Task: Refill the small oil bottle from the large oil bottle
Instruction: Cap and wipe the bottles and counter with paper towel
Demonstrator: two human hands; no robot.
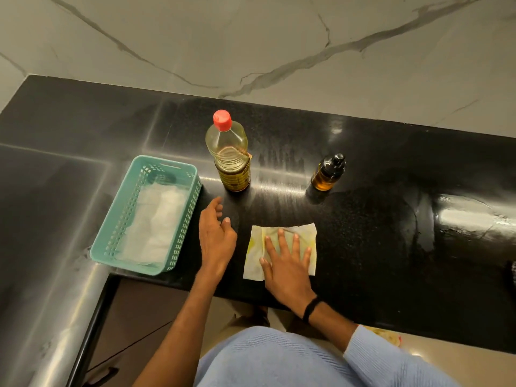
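Basket (178, 174) left of large bottle (229, 157); small bottle (326, 174) right.

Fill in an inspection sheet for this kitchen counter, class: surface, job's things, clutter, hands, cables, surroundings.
Surface: black counter, glossy, with streaky smears between the bottles.
Job's things: large oil bottle upright, red cap on; small oil bottle upright, black top on, to its right, apart.
Clutter: yellow-stained paper towel flat near the front edge; teal basket at the left, holding white tissues.
Hands: left hand relaxed, holding nothing, between basket and towel; right hand flat on the paper towel, fingers spread.
Cables: nothing seen.
Surroundings: veined marble wall behind; black wristband on the right wrist.
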